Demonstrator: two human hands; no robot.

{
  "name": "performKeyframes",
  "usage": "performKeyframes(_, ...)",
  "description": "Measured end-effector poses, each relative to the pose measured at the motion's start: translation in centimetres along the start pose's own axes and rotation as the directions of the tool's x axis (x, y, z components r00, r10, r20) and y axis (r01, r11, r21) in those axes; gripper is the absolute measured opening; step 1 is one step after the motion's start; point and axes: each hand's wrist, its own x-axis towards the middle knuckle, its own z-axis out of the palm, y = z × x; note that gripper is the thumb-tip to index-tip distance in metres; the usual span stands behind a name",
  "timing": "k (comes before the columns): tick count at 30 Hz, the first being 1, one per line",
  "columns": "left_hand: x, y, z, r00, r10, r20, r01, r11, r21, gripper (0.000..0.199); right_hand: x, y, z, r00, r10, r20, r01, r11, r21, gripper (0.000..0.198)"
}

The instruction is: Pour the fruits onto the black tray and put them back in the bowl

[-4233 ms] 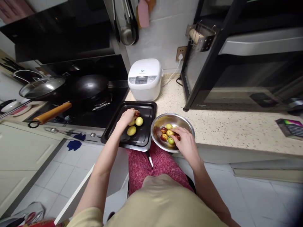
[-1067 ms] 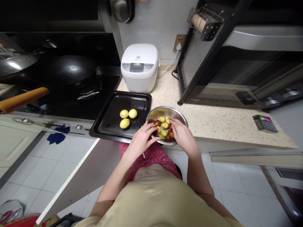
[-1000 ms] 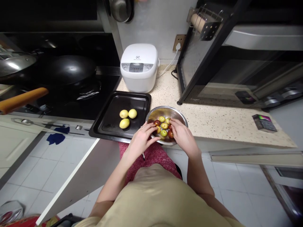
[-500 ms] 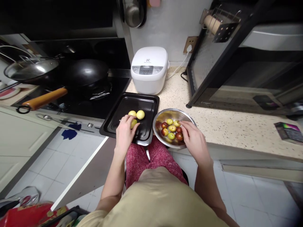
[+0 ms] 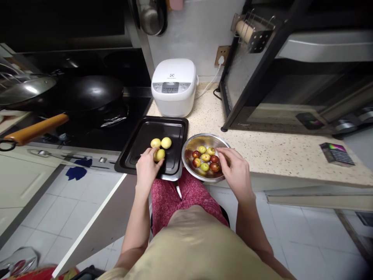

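Observation:
My left hand (image 5: 147, 169) reaches over a black baking tray (image 5: 140, 147), its thumb and fingers around a yellow lemon (image 5: 159, 155). Just beyond it on the tray lie a second lemon (image 5: 155, 143) and a third lemon (image 5: 166, 142), close together. My right hand (image 5: 236, 171) is over the right rim of a steel bowl (image 5: 190, 167), with thumb and index finger slightly apart and nothing visible between them. Inside the bowl are several jujubes, some green-yellow like this jujube (image 5: 205, 157), others red-brown like this jujube (image 5: 215, 167).
A white rice cooker (image 5: 174, 87) stands behind the tray. To the left, a wok (image 5: 93, 93) with a wooden handle (image 5: 37, 128) sits on the stove. On the right are a large oven (image 5: 285, 93) and a small dark box (image 5: 336, 153). A cabinet door (image 5: 90, 225) hangs open below.
The view has shifted slightly, so everything appears further left. My left hand has drawn back a little, and more of the nearest lemon shows. My right hand stays over the bowl's right side.

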Motion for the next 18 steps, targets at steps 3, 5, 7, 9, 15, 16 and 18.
performKeyframes(3,-0.2,0.7,-0.3,0.99,0.085,-0.116,-0.109,0.971,-0.211,0.036,0.0,-0.4,0.0,1.0,-0.015,-0.007,0.016,0.999,0.048,0.026)
performKeyframes(5,-0.7,1.8,-0.5,0.967,0.155,-0.2,-0.221,0.902,-0.372,0.034,0.0,-0.8,0.3,1.0,-0.026,0.007,0.025,0.996,0.086,0.025)
performKeyframes(7,-1.4,3.5,-0.5,0.943,0.209,-0.258,-0.313,0.818,-0.482,0.033,-0.1,-1.4,0.6,0.999,-0.035,0.037,0.03,0.991,0.128,0.024)
performKeyframes(9,-2.2,5.4,-0.4,0.925,0.258,-0.28,-0.374,0.751,-0.543,0.033,-0.2,-2.0,1.0,0.995,-0.046,0.091,0.029,0.984,0.175,0.022)
performKeyframes(15,-3.9,8.3,0.7,0.889,0.357,-0.285,-0.455,0.639,-0.62,0.039,-1.0,-2.9,2.3,0.965,-0.008,0.263,-0.079,0.945,0.319,0.038)
performKeyframes(16,-4.0,8.4,0.9,0.886,0.365,-0.286,-0.461,0.632,-0.623,0.041,-1.0,-2.9,2.5,0.962,0.004,0.272,-0.099,0.937,0.336,0.04)
performKeyframes(18,-4.0,8.4,1.2,0.882,0.38,-0.278,-0.467,0.625,-0.626,0.042,-1.1,-2.9,2.9,0.962,0.012,0.274,-0.116,0.923,0.368,0.041)
